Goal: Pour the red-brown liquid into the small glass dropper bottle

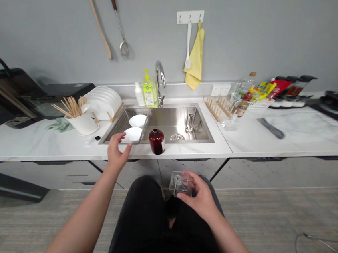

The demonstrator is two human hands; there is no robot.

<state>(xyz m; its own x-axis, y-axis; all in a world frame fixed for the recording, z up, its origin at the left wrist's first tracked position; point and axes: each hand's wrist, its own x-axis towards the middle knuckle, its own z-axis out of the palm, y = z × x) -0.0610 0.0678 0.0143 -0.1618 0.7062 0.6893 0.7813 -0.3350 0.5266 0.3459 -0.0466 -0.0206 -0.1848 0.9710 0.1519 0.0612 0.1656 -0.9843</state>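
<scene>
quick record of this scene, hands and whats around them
left hand: open, at the front of the wire dish rack
right hand: holding a clear square box over the lap
in rack: two white bowls
beside rack: dark red bottle, upright at the front edge of the steel sink
behind sink: chrome faucet, green dish soap

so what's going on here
A person is at a kitchen sink using bare hands. Their right hand holds a small clear square container low over their dark trousers. Their open left hand is at the front of a wire dish rack holding two white dishes. A dark red bottle stands beside the rack.
</scene>
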